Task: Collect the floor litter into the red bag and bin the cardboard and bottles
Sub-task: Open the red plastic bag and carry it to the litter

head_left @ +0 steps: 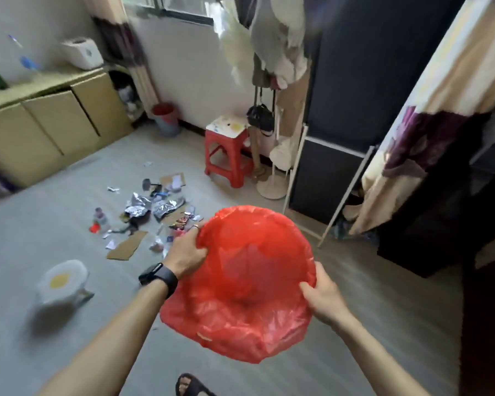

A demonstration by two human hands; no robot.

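Two hands hold the red bag [240,284] up in the air above the floor, just ahead of a sandalled foot [190,385]. The left hand [187,252] has its fingers curled over the far-left part of the rim, bunching the film. The right hand [323,298] pinches the near-right part of the rim between thumb and fingers. The mouth faces up toward the camera, spread wide between the two grips. The bag's long axis, mouth to bottom, seems to run downward and a little toward the person, with the bottom sagging out of sight. The film looks thin, so the main risk is a tear if the crumpled foil or a cardboard corner is pushed in hard. A second risk comes once one hand lets go to pick things up: the mouth would likely fold shut and pieces could drop beside it. Farther out, the litter [152,212] lies scattered on the floor, well apart from the bag. It includes a cardboard strip [127,245] on its near edge and a small bottle [100,220] at its left. The bottle is round and may roll if nudged. The scraps are small and light, so some could be missed. Farthest off, a bin [166,118] with a red liner stands by the wall, left of a red stool [226,155].
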